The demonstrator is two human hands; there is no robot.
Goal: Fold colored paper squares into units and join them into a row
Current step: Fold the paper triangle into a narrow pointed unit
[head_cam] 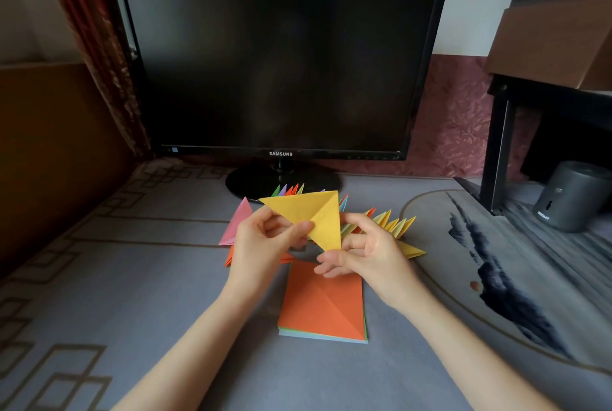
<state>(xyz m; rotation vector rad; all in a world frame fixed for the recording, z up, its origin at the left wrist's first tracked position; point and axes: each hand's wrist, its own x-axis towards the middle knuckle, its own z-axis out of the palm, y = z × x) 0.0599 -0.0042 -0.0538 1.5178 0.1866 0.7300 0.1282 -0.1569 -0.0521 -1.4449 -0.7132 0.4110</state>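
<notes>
I hold a yellow folded paper [314, 213] up above the table, creased into triangles. My left hand [265, 241] pinches its lower left edge between thumb and fingers. My right hand [361, 251] grips its right side and lower tip with curled fingers. Behind the hands lies a curved row of joined colored units [390, 221] with pointed tips. A pink folded unit [236, 223] sits at the left, and an orange piece shows under my left hand. Below the hands lies a stack of paper squares [323, 304] with a creased orange sheet on top.
A black monitor [278, 62] on a round stand [258, 182] fills the back of the table. A dark frame leg [496, 152] and a grey cylinder [573, 195] stand at the right. A patterned grey cloth [132, 278] covers the table.
</notes>
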